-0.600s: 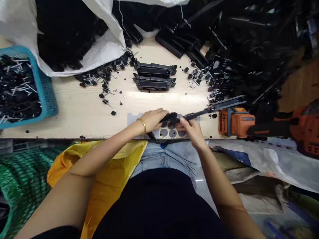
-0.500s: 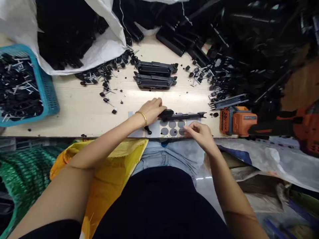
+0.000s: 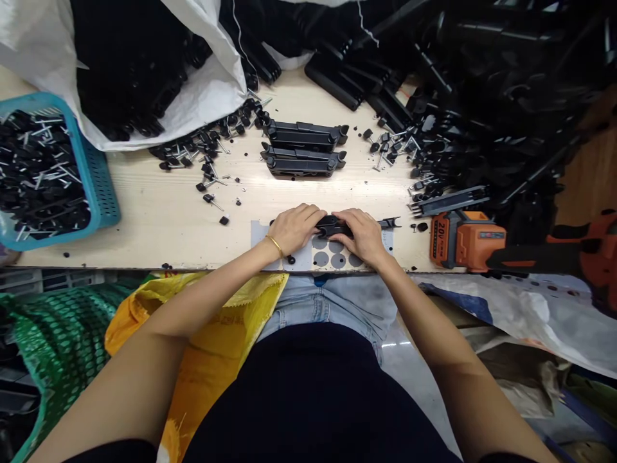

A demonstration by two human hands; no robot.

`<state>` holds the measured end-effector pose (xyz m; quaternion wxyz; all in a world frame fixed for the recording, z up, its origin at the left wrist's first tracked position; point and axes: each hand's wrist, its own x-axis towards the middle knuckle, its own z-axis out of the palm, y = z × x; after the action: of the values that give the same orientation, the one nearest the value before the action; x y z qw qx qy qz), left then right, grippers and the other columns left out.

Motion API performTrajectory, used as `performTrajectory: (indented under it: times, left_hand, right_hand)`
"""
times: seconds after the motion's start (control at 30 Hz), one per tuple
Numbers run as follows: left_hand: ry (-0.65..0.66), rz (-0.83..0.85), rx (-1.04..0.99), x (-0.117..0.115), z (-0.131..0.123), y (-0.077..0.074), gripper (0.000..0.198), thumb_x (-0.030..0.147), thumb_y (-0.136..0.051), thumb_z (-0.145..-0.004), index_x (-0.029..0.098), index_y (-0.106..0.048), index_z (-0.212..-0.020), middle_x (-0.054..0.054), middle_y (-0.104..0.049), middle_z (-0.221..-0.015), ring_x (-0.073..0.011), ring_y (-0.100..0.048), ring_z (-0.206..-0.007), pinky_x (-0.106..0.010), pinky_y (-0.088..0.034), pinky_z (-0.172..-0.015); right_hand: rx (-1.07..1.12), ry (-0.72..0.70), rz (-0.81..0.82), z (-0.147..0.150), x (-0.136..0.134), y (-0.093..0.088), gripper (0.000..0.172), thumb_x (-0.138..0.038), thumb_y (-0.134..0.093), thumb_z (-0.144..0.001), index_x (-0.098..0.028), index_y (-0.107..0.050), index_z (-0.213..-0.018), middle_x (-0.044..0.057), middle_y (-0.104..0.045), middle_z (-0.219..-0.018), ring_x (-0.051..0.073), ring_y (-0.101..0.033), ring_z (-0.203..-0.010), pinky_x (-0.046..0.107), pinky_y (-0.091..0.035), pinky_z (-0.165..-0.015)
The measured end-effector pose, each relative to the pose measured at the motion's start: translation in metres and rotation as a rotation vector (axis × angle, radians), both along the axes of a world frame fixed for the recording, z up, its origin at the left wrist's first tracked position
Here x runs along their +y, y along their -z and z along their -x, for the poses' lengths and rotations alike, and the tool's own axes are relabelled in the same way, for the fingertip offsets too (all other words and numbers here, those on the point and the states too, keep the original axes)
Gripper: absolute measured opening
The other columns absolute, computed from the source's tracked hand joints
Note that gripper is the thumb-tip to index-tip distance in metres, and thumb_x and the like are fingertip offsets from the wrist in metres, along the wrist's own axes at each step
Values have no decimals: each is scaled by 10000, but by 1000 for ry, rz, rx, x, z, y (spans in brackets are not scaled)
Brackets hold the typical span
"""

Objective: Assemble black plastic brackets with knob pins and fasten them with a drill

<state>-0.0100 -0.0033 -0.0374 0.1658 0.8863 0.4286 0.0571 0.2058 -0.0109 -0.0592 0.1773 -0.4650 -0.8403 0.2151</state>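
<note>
Both hands are closed on a long black plastic bracket arm lying crosswise near the table's front edge. My left hand, with a gold bangle at the wrist, grips its left part. My right hand holds its middle, and the forked right end sticks out beyond the fingers. Under the hands lies a grey and pale sheet with dark round spots. A small black knob rests beside my left wrist. The fingers cover much of the bracket arm.
Two folded black bracket arms lie behind my hands. Black-headed bolts are scattered left and right. A blue basket of bolts stands left; an orange cordless power tool lies right. A white sack and black parts fill the back.
My right hand has moved left and up from the sheet onto the bracket arm and closed on it. My left hand has stayed on the bracket arm.
</note>
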Motion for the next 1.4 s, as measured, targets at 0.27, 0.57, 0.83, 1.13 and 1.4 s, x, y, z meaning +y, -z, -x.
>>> performTrajectory:
  times: [0.27, 0.57, 0.83, 1.13, 1.4]
  left_hand:
    - [-32, -67, 42, -4, -1, 2, 265, 274, -526, -934, 154, -573, -1165, -86, -661, -1024, -222, -604, -971, -302, -473, -733]
    - [-23, -51, 61, -1, -1, 2, 284, 334, -513, -943, 157, -577, -1156, -93, -657, -1014, -222, -602, -981, -296, -468, -679]
    - [3, -44, 61, -1, 0, 0, 276, 345, -507, -946, 159, -580, -1137, -84, -650, -980, -214, -594, -963, -293, -470, -675]
    - [225, -9, 31, 30, -13, -6, 349, 241, -584, -892, 129, -546, -1221, -135, -638, -1113, -241, -583, -1064, -367, -467, -892]
    - [-344, -186, -158, 9, 58, -14, 295, 169, -379, -952, 150, -547, -1193, -119, -637, -1097, -221, -583, -1040, -392, -499, -874]
  right_hand:
    - [-66, 20, -42, 2, -7, 2, 537, -563, -481, -891, -167, -582, -1239, 143, -668, -1099, 288, -585, -983, 415, -451, -817]
    - [-20, -61, -19, -4, 4, -2, 526, -601, -480, -874, -182, -617, -1160, 106, -696, -1085, 259, -603, -942, 378, -428, -788]
    - [-2, -65, 10, -3, 4, -8, 511, -571, -538, -859, -168, -617, -1162, 124, -689, -1090, 270, -610, -938, 396, -458, -796]
    - [-82, 433, -82, -51, 92, -13, 285, -298, -499, -867, -181, -628, -1094, 163, -594, -1103, 315, -569, -1003, 506, -473, -864]
    - [-227, 525, -44, -40, 135, -8, 201, -117, -506, -743, -178, -625, -892, 213, -557, -1067, 275, -558, -864, 442, -452, -779]
